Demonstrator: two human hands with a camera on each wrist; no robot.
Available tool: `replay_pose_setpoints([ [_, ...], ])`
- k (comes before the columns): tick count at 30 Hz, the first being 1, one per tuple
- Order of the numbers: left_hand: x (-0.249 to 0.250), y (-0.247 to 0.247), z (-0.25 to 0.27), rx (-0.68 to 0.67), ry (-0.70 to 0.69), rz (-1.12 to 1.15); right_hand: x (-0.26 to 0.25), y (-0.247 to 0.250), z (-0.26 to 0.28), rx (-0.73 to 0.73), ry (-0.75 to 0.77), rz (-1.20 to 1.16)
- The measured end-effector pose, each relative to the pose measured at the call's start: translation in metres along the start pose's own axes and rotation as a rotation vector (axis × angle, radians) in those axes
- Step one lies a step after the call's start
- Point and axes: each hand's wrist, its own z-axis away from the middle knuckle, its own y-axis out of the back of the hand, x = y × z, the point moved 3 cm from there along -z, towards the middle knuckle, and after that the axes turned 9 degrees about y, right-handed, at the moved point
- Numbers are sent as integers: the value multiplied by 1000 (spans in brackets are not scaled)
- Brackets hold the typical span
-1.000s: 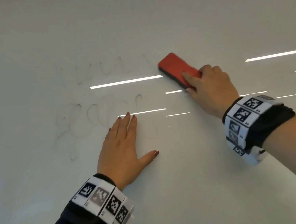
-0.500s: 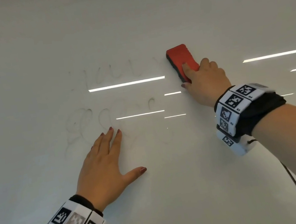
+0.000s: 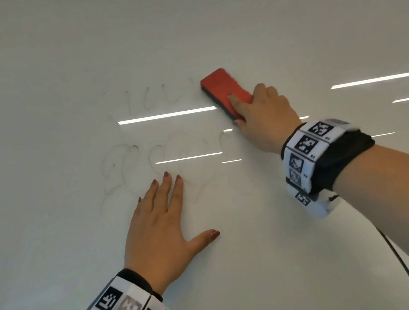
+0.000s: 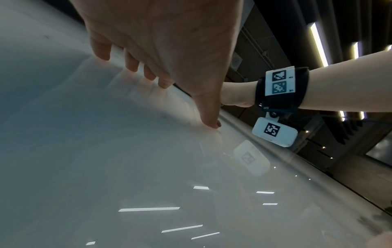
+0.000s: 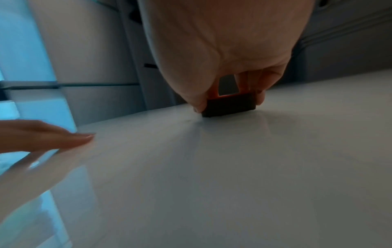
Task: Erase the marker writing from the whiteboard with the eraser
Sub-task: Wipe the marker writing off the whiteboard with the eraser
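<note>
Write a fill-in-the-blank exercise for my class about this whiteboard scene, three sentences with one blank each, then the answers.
1. The right hand grips an eraser whose top is coloured ____.
2. The left hand rests flat on the whiteboard with its fingers ____.
3. Faint marker writing remains on the eraser's ____ side in the head view.

Answers: red; straight; left

Both wrists wore black bands (image 3: 345, 160) with white square-code tags (image 3: 305, 145); nails (image 3: 166, 174) were painted dark red.
</note>
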Motion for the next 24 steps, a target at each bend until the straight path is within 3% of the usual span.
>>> replay_pose_setpoints([
  [3,0,1,0,-4,-5,12,21,1,-7,16,-179,4],
  [6,-1,1,1,5,-6,12,15,1,-16,28,-239,10],
  [8,0,0,1,17,-11,9,-2,4,-23,25,-185,-2],
  [13,1,1,1,36,-18,43,-66,2,-24,16,125,10],
  [16,1,0,1,27,-12,23,-70,2,-22,15,228,48],
  [18,0,1,1,30,-13,19,-53,5,-23,27,179,55],
  [21,-1,1,2,20,-13,17,-25,2,-21,54,-8,49],
  [24,0,2,2,19,-8,14,-28,-2,-25,73,-133,24],
])
